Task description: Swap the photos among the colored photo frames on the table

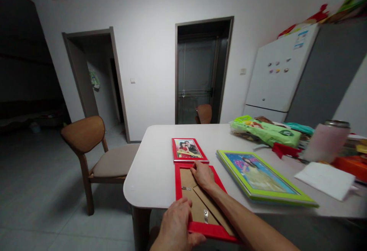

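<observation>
A red picture frame (178, 182) lies face down at the table's near edge, its brown backing board (197, 201) showing, with metal clips and a stand flap on it. My left hand (176, 220) is closed around the frame's near left edge, thumb below the red border. At the far end of the backing, my right hand (203, 175) has its fingers bent and pressed together against the frame; its fingertips are partly hidden. Just beyond lies another red frame (189, 149), face up with a photo of a couple. To the right is a green picture frame (263, 174) with a photo of a person in a gown, resting on a stack.
The white table (155, 148) has a rounded left corner. On its right are a green packet (266, 130), a pink bottle (327, 142) and a folded white sheet (325, 178). A wooden chair (86, 136) stands left; a refrigerator (275, 71) stands behind at the right.
</observation>
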The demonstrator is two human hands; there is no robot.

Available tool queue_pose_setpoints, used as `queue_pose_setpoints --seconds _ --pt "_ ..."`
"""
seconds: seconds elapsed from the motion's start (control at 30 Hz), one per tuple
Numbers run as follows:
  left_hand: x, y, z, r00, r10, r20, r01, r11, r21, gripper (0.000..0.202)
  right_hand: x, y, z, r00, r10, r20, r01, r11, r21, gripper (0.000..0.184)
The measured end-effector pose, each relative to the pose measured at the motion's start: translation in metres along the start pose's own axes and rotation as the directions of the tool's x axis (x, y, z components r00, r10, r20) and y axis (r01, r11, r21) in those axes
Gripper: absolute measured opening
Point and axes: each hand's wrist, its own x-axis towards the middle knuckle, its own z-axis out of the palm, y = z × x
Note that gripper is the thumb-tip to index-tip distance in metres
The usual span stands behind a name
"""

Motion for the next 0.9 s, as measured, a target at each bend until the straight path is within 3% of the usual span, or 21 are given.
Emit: queue_pose_setpoints --seconds 0.3,0.6,0.73,0.9 --pt "0.001 0.001 0.001 1.000 -0.002 -0.016 0.002 1.000 -0.019 0.068 -0.004 0.007 0.003 0.992 -0.123 -0.005 0.124 0.989 0.083 0.019" --pt "-0.001 0.004 -0.001 1.000 -0.014 0.005 0.014 1.000 0.014 0.072 0.004 0.010 0.007 0.995 -0.045 -0.090 0.061 0.982 0.181 0.018" --pt "-0.001 0.005 0.000 1.000 -0.006 0.015 0.005 0.999 0.041 0.073 0.005 0.015 -0.003 0.993 -0.049 -0.109 0.077 0.959 0.272 0.019" --pt "0.008 0.024 0.013 0.986 0.114 0.119 -0.125 0.988 0.095 0.061 -0.008 0.021 -0.030 0.983 -0.135 -0.126 0.174 0.907 0.383 0.025"
